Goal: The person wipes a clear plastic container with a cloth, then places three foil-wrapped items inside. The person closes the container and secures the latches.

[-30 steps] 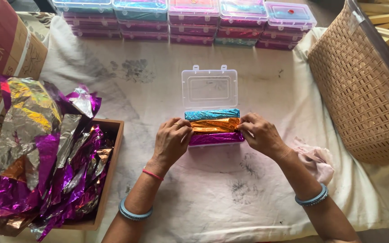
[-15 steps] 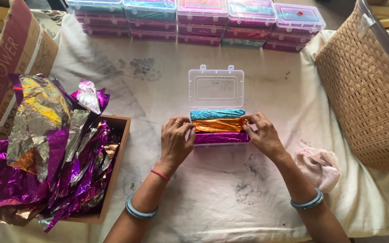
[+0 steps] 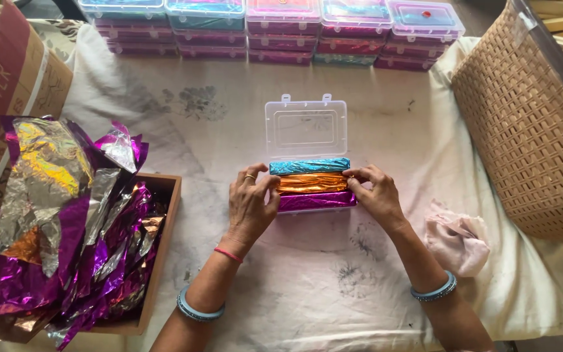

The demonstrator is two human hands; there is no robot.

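At the left a wooden tray (image 3: 164,248) overflows with loose purple and silver foil sheets (image 3: 66,228), kept within reach; the left hand (image 3: 250,203) pinches the left end of the orange foil bar (image 3: 311,183); that bar lies between a blue bar (image 3: 309,166) and a purple bar (image 3: 316,201) in the clear plastic box (image 3: 306,130), lid open; the right hand (image 3: 373,194) grips its right end, likely seating it level; a wicker basket (image 3: 522,137) stands far right

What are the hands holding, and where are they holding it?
Both hands, left and right, pinch the orange roll at its two ends as it lies in the clear box.
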